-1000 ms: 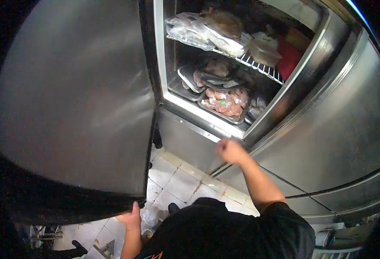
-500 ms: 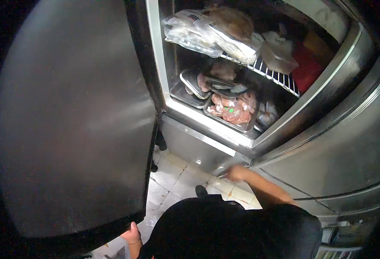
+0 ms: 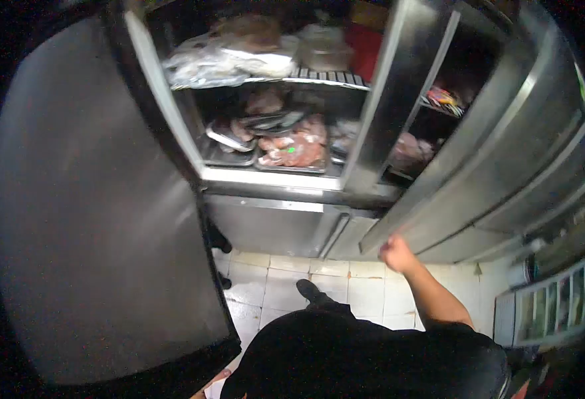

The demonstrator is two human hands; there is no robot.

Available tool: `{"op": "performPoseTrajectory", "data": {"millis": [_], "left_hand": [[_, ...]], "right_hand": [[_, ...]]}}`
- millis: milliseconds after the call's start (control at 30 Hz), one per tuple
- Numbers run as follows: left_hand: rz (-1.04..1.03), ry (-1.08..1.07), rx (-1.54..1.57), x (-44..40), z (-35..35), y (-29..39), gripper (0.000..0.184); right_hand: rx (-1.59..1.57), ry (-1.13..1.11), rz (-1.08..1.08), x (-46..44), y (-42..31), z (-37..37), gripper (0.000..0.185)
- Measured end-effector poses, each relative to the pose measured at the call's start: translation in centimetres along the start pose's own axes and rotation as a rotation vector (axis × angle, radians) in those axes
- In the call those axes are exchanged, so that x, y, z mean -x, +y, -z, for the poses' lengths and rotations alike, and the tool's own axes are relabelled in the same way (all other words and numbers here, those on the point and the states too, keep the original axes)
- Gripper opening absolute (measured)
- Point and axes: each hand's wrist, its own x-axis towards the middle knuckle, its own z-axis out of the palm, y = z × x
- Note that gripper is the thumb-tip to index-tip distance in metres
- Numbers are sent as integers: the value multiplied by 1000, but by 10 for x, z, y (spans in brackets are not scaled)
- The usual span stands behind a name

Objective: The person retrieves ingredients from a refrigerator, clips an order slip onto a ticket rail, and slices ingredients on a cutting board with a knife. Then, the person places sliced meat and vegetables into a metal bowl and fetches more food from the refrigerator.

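Both refrigerator doors stand open. At the near edge of the wide left refrigerator door (image 3: 113,219), my left hand (image 3: 216,382) shows only in part, low in view, its fingers closed against the edge. My right hand (image 3: 393,253) is closed on the lower edge of the right refrigerator door (image 3: 452,193), slightly blurred. Behind the left door, trays of raw meat (image 3: 295,146) lie at the bottom of the compartment. Bagged food (image 3: 219,60) rests on the wire shelf above. Inside the narrow right opening, more pale pink meat (image 3: 412,149) sits beneath a small shelf.
A steel post (image 3: 379,100) divides the two compartments. White floor tiles (image 3: 365,296) lie below, with my dark shoe (image 3: 311,290) on them. At the right stands a rack with pale slats (image 3: 552,306). Dark refrigerator feet (image 3: 219,239) show beside the left door.
The right door has swung outward with my right hand, uncovering the second compartment. My view has turned right, so the left compartment sits further left. The left door stays open.
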Motion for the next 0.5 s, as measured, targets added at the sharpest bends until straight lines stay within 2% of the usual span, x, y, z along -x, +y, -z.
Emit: {"op": "performPoseTrajectory", "data": {"millis": [67, 100, 133, 200, 233, 300, 333, 367, 400, 500], "left_hand": [[47, -117, -8, -16, -4, 10, 48], [58, -155, -18, -25, -6, 15, 48], [71, -192, -27, -32, -9, 20, 48], [79, -245, -40, -45, -19, 29, 48], [82, -268, -43, -50, -25, 33, 49], [81, -313, -58, -60, -36, 42, 49], [77, -334, -65, -64, -42, 45, 49], [77, -357, -69, -68, -49, 50, 50], [76, -375, -76, -70, -55, 53, 50], [81, -414, -82, -73, -76, 60, 51]], "right_hand": [[237, 10, 724, 64, 95, -7, 20], [-316, 46, 88, 111, 125, -23, 23], [-1115, -17, -369, 151, 138, -21, 24], [-520, 254, -133, 227, 253, -41, 30], [-209, 419, -92, 265, 310, -51, 32], [-829, 870, -229, 325, 332, -43, 37], [-1737, 1137, -297, 342, 332, -33, 40], [-1666, 1268, -149, 345, 261, -5, 40], [-1719, 1333, -178, 351, 246, 9, 39], [-1601, 1666, -238, 361, 302, 24, 36]]}}
